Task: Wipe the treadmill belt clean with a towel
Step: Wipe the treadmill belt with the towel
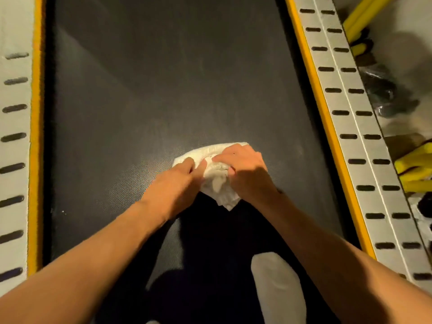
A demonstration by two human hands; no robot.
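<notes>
A crumpled white towel [218,181] lies on the dark treadmill belt [163,90], a little right of its middle. My left hand [177,183] holds the towel's left edge, the fingers curled over the cloth. On the towel's right part my right hand [245,169] grips a bunch of the fabric with bent fingers. Both forearms reach in from the bottom of the view. A loose corner of the towel hangs toward me between the wrists.
Yellow strips [327,118] edge the belt on both sides, with grey slotted side rails [364,136] beyond them. My white-socked foot [278,286] stands on the belt near the bottom. Yellow and black gear [413,167] lies on the floor at the right.
</notes>
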